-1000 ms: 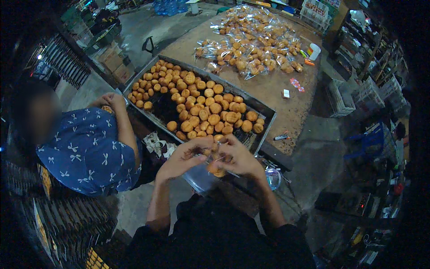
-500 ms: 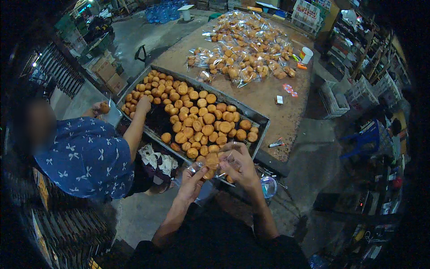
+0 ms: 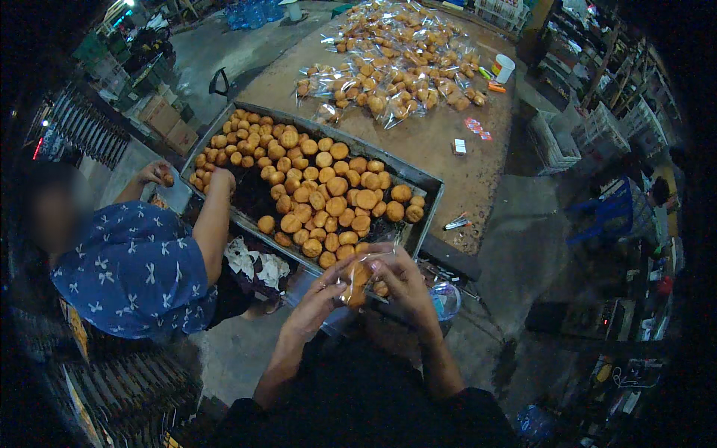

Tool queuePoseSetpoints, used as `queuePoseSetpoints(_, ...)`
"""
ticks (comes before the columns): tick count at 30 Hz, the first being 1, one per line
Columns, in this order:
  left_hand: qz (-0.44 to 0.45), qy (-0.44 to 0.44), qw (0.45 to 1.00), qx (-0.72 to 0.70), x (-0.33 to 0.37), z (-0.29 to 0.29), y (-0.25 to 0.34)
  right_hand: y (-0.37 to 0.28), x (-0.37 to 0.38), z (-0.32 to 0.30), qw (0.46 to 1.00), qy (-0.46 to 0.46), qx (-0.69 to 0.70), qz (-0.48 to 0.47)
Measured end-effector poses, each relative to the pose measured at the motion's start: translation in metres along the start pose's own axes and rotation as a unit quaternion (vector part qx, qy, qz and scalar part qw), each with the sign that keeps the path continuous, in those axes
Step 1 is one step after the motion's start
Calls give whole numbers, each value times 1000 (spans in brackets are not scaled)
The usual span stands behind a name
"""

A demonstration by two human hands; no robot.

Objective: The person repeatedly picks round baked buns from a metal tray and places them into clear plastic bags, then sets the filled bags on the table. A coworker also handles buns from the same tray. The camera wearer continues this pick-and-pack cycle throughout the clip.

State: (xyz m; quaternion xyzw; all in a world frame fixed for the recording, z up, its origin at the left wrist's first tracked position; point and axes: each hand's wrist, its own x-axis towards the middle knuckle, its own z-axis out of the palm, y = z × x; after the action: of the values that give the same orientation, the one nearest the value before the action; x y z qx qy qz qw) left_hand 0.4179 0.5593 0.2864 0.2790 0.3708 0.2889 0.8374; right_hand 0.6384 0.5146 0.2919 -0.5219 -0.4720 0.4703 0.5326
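Note:
Between my two hands, over the near edge of the tray, is a clear plastic bag [image 3: 357,285] with brown round buns in it. My left hand [image 3: 317,302] is closed round the bag's left side. My right hand [image 3: 403,280] grips the clear film at its upper right, fingers bent. Just beyond them lies a large dark metal tray [image 3: 429,231] loaded with loose golden-brown buns [image 3: 336,185], with a bare dark patch at its left middle.
A co-worker in a blue patterned shirt [image 3: 138,269] reaches into the tray's left end. Filled bags of buns [image 3: 396,75] heap on the table [image 3: 441,160] beyond. A white tub [image 3: 503,69], a small box [image 3: 458,147] and a lighter-like item [image 3: 457,222] lie rightward. Crates [image 3: 553,145] stand right.
My hands have drawn closer together and turned the bag of buns more upright. My left hand now wraps further round it. The whole view has shifted slightly.

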Motion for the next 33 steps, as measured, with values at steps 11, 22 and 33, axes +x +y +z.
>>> queuePoseSetpoints(11,90,-34,989,112,14,-14,-13,3,3,-4,991,56,116,29)
queuePoseSetpoints(22,53,-40,997,45,8,-6,-15,13,2,2,997,-15,-35,-59)
queuePoseSetpoints(33,141,16,989,50,19,-16,-31,11,-1,17,987,-58,-132,-70)
